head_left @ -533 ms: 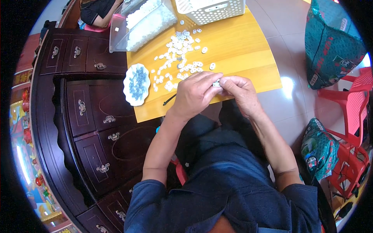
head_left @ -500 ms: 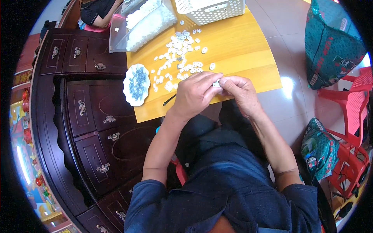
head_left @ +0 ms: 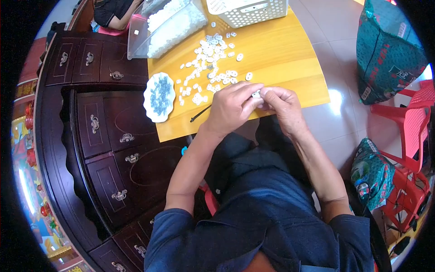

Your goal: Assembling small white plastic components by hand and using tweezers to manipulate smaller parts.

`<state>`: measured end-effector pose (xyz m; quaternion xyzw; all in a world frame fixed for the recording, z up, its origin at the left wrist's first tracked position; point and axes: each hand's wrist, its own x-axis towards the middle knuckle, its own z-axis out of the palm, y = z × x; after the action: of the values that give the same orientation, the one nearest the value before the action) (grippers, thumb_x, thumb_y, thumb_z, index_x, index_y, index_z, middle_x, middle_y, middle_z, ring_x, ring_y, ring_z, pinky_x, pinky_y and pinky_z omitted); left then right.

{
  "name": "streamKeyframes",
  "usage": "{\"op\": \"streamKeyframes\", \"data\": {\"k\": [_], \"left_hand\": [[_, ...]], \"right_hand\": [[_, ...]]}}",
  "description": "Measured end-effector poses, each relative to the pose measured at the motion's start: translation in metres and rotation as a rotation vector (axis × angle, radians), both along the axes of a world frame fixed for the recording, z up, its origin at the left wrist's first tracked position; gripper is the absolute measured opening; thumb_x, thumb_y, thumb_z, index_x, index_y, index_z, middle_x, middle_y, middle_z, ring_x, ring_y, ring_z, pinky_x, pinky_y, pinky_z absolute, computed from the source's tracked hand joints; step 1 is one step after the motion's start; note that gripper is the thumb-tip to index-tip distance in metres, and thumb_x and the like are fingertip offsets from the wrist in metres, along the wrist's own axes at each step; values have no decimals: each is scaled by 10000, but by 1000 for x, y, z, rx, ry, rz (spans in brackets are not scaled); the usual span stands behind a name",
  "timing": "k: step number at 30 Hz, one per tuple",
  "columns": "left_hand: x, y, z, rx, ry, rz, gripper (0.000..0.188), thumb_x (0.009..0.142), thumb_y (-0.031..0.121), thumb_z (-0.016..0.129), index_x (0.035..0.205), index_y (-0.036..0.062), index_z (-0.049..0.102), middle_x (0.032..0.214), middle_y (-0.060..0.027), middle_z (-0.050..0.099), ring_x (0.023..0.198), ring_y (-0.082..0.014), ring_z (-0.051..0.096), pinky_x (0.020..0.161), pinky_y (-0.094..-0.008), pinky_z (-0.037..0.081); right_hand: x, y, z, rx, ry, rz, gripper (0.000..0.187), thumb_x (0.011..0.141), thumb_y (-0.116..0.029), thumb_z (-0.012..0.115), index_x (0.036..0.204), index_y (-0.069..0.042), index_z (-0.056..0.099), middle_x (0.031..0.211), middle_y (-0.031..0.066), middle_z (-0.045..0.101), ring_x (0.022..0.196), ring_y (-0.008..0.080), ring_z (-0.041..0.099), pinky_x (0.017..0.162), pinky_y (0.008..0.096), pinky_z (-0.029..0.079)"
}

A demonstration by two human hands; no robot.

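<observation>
Close to the table's near edge, my left hand (head_left: 232,108) and my right hand (head_left: 284,105) meet over a small white plastic part (head_left: 256,94). Fingertips of both hands pinch it, so only a bit of its face shows. Left of my left hand a thin black rod-like tool (head_left: 200,114) lies on the wooden table (head_left: 281,59). Beyond my hands many small white plastic pieces (head_left: 208,52) are scattered, some oval with two holes. A white scalloped dish (head_left: 148,109) at the left edge holds small dark metal-looking bits, too fine to name.
At the back stand a clear bin (head_left: 140,43) of white pieces and a white perforated basket (head_left: 249,17). Dark wooden drawers (head_left: 106,113) flank the table's left. On the right are green bags (head_left: 385,54) and a red plastic chair (head_left: 410,122). Another person's arm (head_left: 120,20) shows far left.
Both hands have shifted very slightly to the right with the small white part, which appears a little turned between the fingertips. The things on the table lie as before.
</observation>
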<state>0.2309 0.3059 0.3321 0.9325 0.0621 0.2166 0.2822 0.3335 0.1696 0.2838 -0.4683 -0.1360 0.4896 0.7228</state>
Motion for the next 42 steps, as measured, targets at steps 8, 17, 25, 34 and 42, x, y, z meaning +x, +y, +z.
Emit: {"op": "streamKeyframes", "data": {"k": [8,17,25,34,42], "left_hand": [[6,-5,15,-169,113,76,202,825,80,741,1014,31,688,880,-124,694,706,-246,690,640,-332,542],[10,19,13,-221,109,222,208,853,24,738,1058,13,704,749,-26,664,650,-50,588,584,-227,486],[63,95,53,-241,81,226,317,891,89,703,1194,-2,689,765,11,658,650,-49,581,600,-218,483],[59,108,75,-365,175,250,270,916,146,640,1140,12,710,796,-39,707,653,-91,631,607,-261,515],[8,110,68,-1066,68,21,292,989,157,607,1229,-1,660,852,-19,686,622,-52,572,577,-192,480]], "right_hand": [[-1,4,1,23,-29,-54,277,1011,-249,612,939,-5,722,811,3,677,742,61,582,698,223,475],[5,2,-2,-15,47,79,234,1027,-237,590,1141,-50,672,1020,22,711,823,82,629,798,253,532],[2,3,-5,-14,17,88,190,1000,-179,629,1137,-55,672,1048,33,726,827,86,643,781,254,537],[4,4,-7,-15,22,92,191,999,-176,627,1128,-44,677,1022,34,729,834,79,639,799,247,536],[7,2,-11,-2,-5,93,190,1001,-162,618,1132,-37,679,1029,38,728,833,84,636,804,245,533]]}}
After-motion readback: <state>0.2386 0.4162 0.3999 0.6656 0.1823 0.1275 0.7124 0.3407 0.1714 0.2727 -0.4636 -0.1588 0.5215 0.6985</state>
